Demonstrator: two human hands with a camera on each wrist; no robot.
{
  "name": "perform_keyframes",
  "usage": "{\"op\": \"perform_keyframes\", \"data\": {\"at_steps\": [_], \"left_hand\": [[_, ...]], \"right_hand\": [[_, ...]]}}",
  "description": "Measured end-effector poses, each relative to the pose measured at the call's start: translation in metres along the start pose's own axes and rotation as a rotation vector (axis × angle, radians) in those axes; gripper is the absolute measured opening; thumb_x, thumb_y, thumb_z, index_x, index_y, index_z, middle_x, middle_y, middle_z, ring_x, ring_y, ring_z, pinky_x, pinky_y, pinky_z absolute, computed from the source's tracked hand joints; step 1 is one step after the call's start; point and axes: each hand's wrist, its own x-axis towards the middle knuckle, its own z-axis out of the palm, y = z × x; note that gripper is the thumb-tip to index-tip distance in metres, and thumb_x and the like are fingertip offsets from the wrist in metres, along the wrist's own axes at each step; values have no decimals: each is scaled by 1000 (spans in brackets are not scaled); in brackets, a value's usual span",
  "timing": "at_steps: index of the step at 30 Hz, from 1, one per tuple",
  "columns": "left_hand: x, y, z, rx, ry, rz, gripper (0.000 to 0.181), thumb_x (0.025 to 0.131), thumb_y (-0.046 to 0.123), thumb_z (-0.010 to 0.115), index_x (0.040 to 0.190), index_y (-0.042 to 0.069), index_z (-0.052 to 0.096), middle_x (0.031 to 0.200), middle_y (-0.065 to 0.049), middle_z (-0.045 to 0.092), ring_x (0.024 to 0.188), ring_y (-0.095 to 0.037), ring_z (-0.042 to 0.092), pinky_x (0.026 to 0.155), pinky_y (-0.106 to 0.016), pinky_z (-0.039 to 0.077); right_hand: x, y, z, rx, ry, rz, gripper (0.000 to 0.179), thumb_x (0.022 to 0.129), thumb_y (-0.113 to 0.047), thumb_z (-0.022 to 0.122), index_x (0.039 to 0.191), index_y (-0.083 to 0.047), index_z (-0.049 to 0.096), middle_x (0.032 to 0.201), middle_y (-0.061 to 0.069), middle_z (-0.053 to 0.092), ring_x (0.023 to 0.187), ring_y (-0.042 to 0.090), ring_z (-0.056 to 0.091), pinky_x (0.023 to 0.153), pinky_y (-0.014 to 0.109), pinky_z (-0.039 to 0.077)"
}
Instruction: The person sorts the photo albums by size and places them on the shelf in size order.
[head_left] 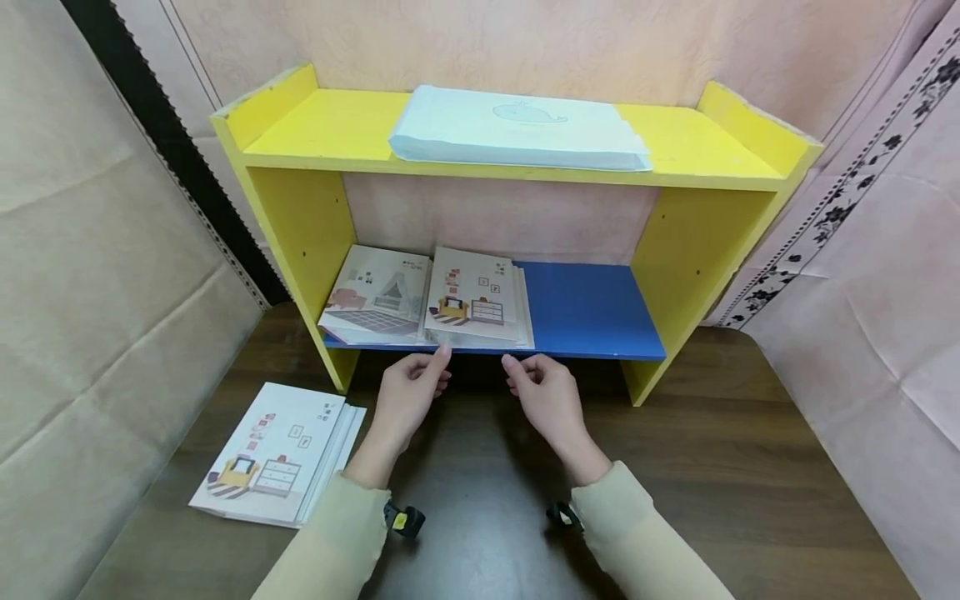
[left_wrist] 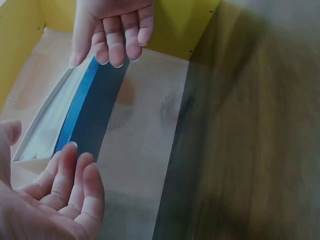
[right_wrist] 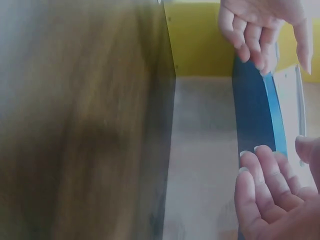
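On the blue shelf board (head_left: 592,308) lie two stacks of booklets: a left stack (head_left: 378,292) with a tent drawing on its cover, and a right stack (head_left: 472,296) showing a chair and drawers. My left hand (head_left: 408,396) is just in front of the board's front edge, its thumb tip at the lower corner of the right stack. To the right, my right hand (head_left: 547,396) hovers near the same edge. Both hands hold nothing; the wrist views show their fingers loosely bent, thumbs apart from them. A third stack of booklets (head_left: 273,454) lies on the table, left of my left forearm.
The yellow shelf unit (head_left: 300,225) stands on the dark wooden table (head_left: 712,483), its side panels flanking the blue board. A light blue packet (head_left: 517,129) with a whale drawing lies on its top. Pale cloth (head_left: 862,333) hangs on both sides and behind.
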Motion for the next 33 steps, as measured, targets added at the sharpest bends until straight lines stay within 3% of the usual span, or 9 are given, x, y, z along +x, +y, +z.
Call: {"op": "perform_keyframes", "data": {"at_steps": [7,13,22,33], "left_hand": [[-16,-7,-21,80,-54,38,61,80,69,61,110,16,64,100,-4,68,87,-21,65,76,-34,56],[-26,-16,-42,237,-54,74,62,83,68,58,116,16,61,101,-3,66,88,-16,64,79,-33,54],[-42,-40,-80,398,-65,0,72,83,70,56,125,12,57,107,-4,65,96,-18,63,83,-36,52],[-46,-51,-130,502,27,3,75,85,63,61,132,5,52,115,-12,63,105,-27,61,89,-45,50]], "right_hand": [[-17,3,16,127,-136,70,41,90,-50,64,104,-13,64,91,4,66,84,21,66,74,37,55],[-25,7,31,198,-216,121,48,90,-51,64,114,-10,59,99,11,64,94,34,65,79,42,55],[-37,1,59,302,-335,243,57,88,-53,65,121,-8,53,112,20,63,94,32,66,80,43,55],[-58,-14,103,534,-429,378,67,89,-36,70,134,3,40,115,14,61,108,34,60,83,40,54]]}}
